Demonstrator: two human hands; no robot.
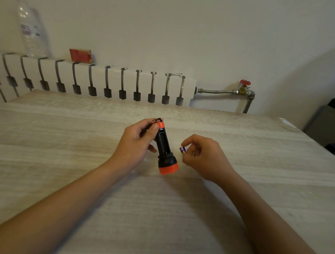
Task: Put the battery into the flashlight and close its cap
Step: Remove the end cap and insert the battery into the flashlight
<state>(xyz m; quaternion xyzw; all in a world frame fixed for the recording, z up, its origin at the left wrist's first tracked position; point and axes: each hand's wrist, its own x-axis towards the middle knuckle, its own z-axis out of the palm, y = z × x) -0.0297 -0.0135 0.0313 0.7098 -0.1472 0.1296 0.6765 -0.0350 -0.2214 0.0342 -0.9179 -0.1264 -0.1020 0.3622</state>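
A black flashlight (pixel 164 146) with an orange head ring and an orange tail ring is held above the table, head end toward me and down. My left hand (pixel 135 142) grips its tail end, thumb on the orange tail ring. The side of its body shows a long open slot. A small purple and gold battery (pixel 182 149) is pinched between the fingertips of my right hand (pixel 202 156), just right of the flashlight and apart from it. A thin dark piece shows in my left hand behind the tail; I cannot tell what it is.
The light wood-grain table (pixel 81 180) spreads under both arms. A white radiator (pixel 99 79) runs along the far edge, with a clear plastic bottle (pixel 32 30) and a red box (pixel 80 55) on top. A pipe with a red valve (pixel 245 82) is at the right.
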